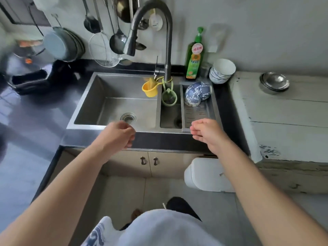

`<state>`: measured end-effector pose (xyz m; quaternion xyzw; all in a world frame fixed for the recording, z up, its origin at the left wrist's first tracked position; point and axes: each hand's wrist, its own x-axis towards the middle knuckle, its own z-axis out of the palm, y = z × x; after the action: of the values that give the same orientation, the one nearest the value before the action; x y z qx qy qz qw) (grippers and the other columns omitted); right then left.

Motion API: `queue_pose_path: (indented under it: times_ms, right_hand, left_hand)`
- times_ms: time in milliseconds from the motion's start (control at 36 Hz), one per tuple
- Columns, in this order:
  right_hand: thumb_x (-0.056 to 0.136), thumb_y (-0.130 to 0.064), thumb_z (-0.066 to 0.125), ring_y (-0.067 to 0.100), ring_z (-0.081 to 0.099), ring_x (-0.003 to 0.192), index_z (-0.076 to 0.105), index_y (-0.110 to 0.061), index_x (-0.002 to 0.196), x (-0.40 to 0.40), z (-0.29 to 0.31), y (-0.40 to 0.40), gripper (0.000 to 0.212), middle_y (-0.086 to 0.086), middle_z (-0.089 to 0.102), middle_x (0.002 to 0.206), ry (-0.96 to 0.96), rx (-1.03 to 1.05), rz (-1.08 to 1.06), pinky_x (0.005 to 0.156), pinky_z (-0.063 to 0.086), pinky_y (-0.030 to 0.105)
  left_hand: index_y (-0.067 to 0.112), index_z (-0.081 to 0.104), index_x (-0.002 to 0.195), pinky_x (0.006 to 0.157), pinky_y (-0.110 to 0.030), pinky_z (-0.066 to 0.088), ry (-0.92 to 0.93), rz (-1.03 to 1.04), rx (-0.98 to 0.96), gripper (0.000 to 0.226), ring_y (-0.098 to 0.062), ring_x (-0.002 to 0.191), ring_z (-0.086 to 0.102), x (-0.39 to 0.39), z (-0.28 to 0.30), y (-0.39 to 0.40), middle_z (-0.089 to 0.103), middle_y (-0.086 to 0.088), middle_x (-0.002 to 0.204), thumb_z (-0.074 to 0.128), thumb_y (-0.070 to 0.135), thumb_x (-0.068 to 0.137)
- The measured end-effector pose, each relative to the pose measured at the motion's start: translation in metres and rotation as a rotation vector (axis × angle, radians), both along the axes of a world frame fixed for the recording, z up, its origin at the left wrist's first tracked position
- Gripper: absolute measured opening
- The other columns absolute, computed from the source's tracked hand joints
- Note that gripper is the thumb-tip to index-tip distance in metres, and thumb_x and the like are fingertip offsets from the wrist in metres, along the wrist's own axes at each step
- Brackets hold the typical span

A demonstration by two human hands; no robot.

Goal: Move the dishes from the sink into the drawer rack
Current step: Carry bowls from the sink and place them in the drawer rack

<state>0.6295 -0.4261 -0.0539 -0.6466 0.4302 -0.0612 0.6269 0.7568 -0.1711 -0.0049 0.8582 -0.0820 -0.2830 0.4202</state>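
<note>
Both your hands hover empty at the near edge of the sink (113, 102): left hand (118, 134) loosely curled, right hand (206, 133) relaxed. Blue-patterned bowls (197, 93) lie upside down in the strainer tray on the sink's right side. They look ceramic, breakable, possibly slick; grip by the rim.
</note>
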Motion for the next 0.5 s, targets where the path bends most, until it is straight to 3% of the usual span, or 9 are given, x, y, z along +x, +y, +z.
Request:
queue_pose_path:
  times_ms: [111,250,500]
  right_hand:
    - [0.099,-0.011,0.06,0.021,0.069,0.088,0.067,-0.008,0.105,-0.008,-0.026,-0.033,0.01,0.011,0.072,0.096,0.07,0.097,-0.137,0.088,0.059,0.036]
    - [0.099,-0.008,0.059,0.019,0.066,0.075,0.066,-0.006,0.1,0.027,-0.035,-0.098,0.008,0.009,0.069,0.082,0.039,0.133,-0.305,0.074,0.059,0.029]
    - [0.098,-0.008,0.061,0.018,0.065,0.075,0.068,-0.007,0.1,0.114,-0.057,-0.182,0.008,0.006,0.07,0.08,0.039,0.19,-0.194,0.077,0.058,0.034]
  left_hand:
    - [0.005,0.069,0.088,0.058,-0.027,0.05,0.006,-0.085,0.016,0.018,-0.02,0.065,0.063,0.023,-0.001,-0.041,0.071,-0.009,0.081,0.055,0.012,0.096]
    - [0.009,0.069,0.089,0.067,-0.032,0.054,0.017,-0.15,-0.039,0.016,-0.02,0.069,0.066,0.052,0.008,-0.121,0.073,-0.004,0.081,0.054,0.014,0.095]
    - [0.011,0.069,0.091,0.071,-0.034,0.054,0.03,-0.101,0.061,0.017,-0.019,0.074,0.067,0.098,0.005,-0.185,0.074,-0.005,0.086,0.053,0.014,0.097]
